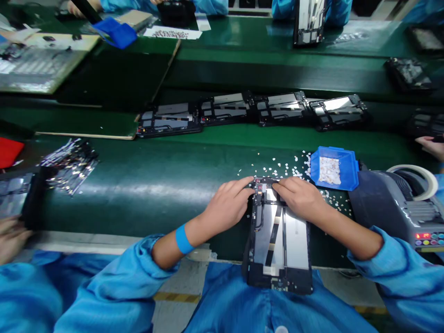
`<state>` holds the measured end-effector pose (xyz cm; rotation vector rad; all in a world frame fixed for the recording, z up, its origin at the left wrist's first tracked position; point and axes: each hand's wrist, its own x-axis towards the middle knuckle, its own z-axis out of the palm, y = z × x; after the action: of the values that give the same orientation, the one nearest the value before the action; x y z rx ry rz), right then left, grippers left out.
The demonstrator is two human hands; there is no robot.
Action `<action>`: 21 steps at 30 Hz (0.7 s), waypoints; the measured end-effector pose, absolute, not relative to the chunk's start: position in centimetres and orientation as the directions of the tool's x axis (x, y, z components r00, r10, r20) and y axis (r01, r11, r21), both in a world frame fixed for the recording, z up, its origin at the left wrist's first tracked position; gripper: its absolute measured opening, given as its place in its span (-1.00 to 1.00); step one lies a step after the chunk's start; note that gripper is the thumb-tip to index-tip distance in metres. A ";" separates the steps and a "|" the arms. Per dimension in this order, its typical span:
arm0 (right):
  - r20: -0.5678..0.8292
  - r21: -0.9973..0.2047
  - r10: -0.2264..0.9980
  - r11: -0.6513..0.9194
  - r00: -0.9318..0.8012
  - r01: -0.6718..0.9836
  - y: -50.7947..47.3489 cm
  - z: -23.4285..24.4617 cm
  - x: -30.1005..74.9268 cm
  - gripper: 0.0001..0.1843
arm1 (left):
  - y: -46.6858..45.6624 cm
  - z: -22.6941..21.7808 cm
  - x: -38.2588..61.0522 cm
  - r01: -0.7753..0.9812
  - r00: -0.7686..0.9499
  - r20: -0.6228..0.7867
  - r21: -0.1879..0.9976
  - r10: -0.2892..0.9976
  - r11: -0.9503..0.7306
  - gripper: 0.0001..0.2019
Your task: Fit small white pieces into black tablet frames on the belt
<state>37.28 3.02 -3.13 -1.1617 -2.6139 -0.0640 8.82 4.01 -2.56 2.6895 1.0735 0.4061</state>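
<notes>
1. Opened device (297, 243) lies between both hands.
2. Left hand (225, 206) curls at the device's far corner; grip unclear.
3. Right hand (301, 198) bunches fingertips on its far end; cannot tell if pinching.

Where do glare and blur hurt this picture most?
Head view: a pale sheen lies across the green bench; head view: reflections whiten parts of the open device at the hands; head view: blur softens the left edge, including a co-worker's hand.

Electronics workshop with opened tablets (298, 240)
</notes>
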 end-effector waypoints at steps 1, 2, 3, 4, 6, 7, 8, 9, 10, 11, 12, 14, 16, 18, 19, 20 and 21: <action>0.273 -0.110 0.742 0.656 -0.612 0.747 3.0 -3.2 37.4 -0.60 | 3.9 -2.5 8.8 0.650 0.666 0.174 0.343 0.726 -0.678 -0.70; 0.281 -0.160 0.764 0.634 -0.580 0.757 2.9 -3.2 37.4 -0.60 | 3.8 -2.5 8.8 0.654 0.647 0.170 0.376 0.743 -0.656 -0.69; 0.295 -0.228 0.789 0.606 -0.539 0.762 2.9 -3.1 37.4 -0.61 | 3.9 -2.4 8.9 0.654 0.638 0.166 0.399 0.752 -0.643 -0.68; 0.307 -0.315 0.819 0.569 -0.485 0.760 2.8 -3.0 37.2 -0.61 | 4.0 -2.4 9.0 0.652 0.634 0.163 0.413 0.756 -0.636 -0.68; 0.277 -0.546 0.900 0.435 -0.336 0.716 2.8 -2.5 36.8 -0.64 | 4.3 -2.3 9.4 0.653 0.631 0.158 0.420 0.760 -0.630 -0.69; 0.216 -0.678 0.944 0.329 -0.249 0.657 2.8 -2.1 36.4 -0.66 | 4.5 -2.2 9.6 0.654 0.631 0.156 0.420 0.760 -0.629 -0.68; 0.125 -0.803 0.978 0.198 -0.166 0.562 2.9 -1.8 36.0 -0.70 | 4.8 -2.1 9.8 0.654 0.633 0.156 0.418 0.758 -0.631 -0.68; 0.014 -0.903 0.995 0.055 -0.098 0.427 3.1 -1.5 35.6 -0.73 | 5.0 -2.1 10.0 0.653 0.637 0.155 0.412 0.755 -0.635 -0.68; -0.097 -0.961 0.994 -0.079 -0.056 0.264 3.4 -1.2 35.2 -0.76 | 5.3 -2.0 10.1 0.654 0.641 0.152 0.404 0.752 -0.640 -0.69; -0.192 -0.977 0.980 -0.188 -0.043 0.097 3.7 -0.9 34.8 -0.79 | 5.5 -1.9 10.3 0.657 0.646 0.147 0.394 0.749 -0.643 -0.69; -0.263 -0.963 0.964 -0.265 -0.047 -0.047 4.0 -0.7 34.4 -0.80 | 5.7 -1.9 10.5 0.659 0.651 0.138 0.384 0.746 -0.646 -0.69; -0.334 -0.915 0.941 -0.339 -0.060 -0.220 4.6 -0.3 33.8 -0.80 | 6.1 -1.7 10.8 0.665 0.661 0.113 0.369 0.742 -0.649 -0.71; -0.359 -0.892 0.931 -0.362 -0.061 -0.272 5.0 -0.1 33.4 -0.79 | 6.4 -1.6 11.1 0.671 0.668 0.087 0.359 0.739 -0.649 -0.73; -0.364 -0.887 0.930 -0.363 -0.050 -0.285 5.2 0.0 33.2 -0.78 | 6.5 -1.6 11.2 0.675 0.671 0.073 0.352 0.738 -0.648 -0.74; -0.363 -0.888 0.930 -0.362 -0.050 -0.284 5.3 0.1 33.2 -0.78 | 6.6 -1.6 11.2 0.675 0.672 0.071 0.350 0.737 -0.649 -0.73; -0.363 -0.889 0.930 -0.363 -0.053 -0.281 5.3 0.1 33.1 -0.78 | 6.6 -1.6 11.3 0.675 0.673 0.072 0.348 0.736 -0.651 -0.73; -0.362 -0.890 0.931 -0.363 -0.056 -0.276 5.3 0.0 33.1 -0.78 | 6.6 -1.7 11.3 0.675 0.673 0.075 0.346 0.736 -0.652 -0.73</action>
<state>33.15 5.30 0.04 -1.2467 -0.7930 1.6006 11.29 6.62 -1.69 2.5991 1.1251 0.3021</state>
